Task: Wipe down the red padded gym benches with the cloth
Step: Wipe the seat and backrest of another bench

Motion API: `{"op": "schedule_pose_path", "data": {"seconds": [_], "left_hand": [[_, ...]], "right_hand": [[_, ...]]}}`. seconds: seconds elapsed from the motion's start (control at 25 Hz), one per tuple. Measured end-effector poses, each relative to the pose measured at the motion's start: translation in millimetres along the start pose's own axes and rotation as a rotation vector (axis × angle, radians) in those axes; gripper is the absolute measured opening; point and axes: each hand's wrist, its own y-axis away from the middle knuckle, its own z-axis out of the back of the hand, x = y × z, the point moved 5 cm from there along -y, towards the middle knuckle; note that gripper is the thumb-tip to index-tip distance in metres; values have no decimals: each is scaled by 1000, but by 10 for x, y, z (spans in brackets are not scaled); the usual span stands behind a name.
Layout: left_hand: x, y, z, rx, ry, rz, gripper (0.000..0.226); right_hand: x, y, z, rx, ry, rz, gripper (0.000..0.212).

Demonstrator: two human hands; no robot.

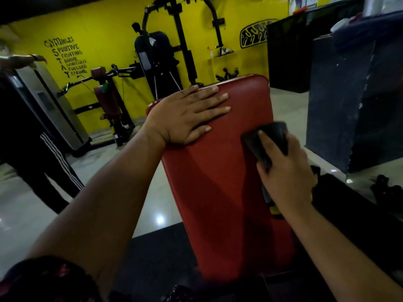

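The red padded bench runs away from you up the middle of the view, its rounded far end toward the yellow wall. The pad surface is smooth and shows a dull sheen.

The cloth is dark and bunched. It sits on the pad near the right edge, in the far half of the bench. Your right hand has hold of it: the fingers close over the top of the bundle, one finger lies straight along it, and the thumb is hidden. The right forearm comes in from the lower right, crossing the bench edge.

Your left hand lies palm down on the far left corner of the pad, with the fingers straight and slightly spread and nothing in its grasp. The heel of the hand sits at the pad's left edge. The left arm is stretched nearly straight from the lower left.

Under the near end of the bench lies a black mat on a glossy pale floor. A black weight machine stands against the wall beyond the bench. A smaller machine with red pads stands to its left. Black lettering is painted on the wall. At the left edge stands a person in black trousers with white side stripes. A tall dark block stands to the right.
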Motion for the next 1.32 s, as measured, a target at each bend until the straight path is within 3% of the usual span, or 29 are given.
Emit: {"op": "schedule_pose_path", "data": {"seconds": [0.12, 0.4, 0.6, 0.72, 0.96, 1.12, 1.32], "left_hand": [[9, 3, -15, 9, 6, 6, 55], [5, 9, -16, 15, -18, 5, 53], [24, 2, -28, 20, -20, -12, 54], [35, 5, -17, 22, -22, -15, 54], [31, 17, 3, 15, 4, 24, 52], [-96, -114, 106, -16, -14, -78, 48], [-383, -26, -51, -24, -42, -170, 49]], "right_hand": [[93, 305, -64, 46, -38, -66, 69], [729, 34, -105, 34, -89, -28, 61], [1446, 283, -300, 94, 1, 189, 52], [1531, 300, -336, 81, 36, 264, 51], [1766, 597, -439, 101, 64, 587, 41], [1532, 533, -337, 100, 78, 630, 44], [707, 409, -166, 109, 105, 450, 46]]}}
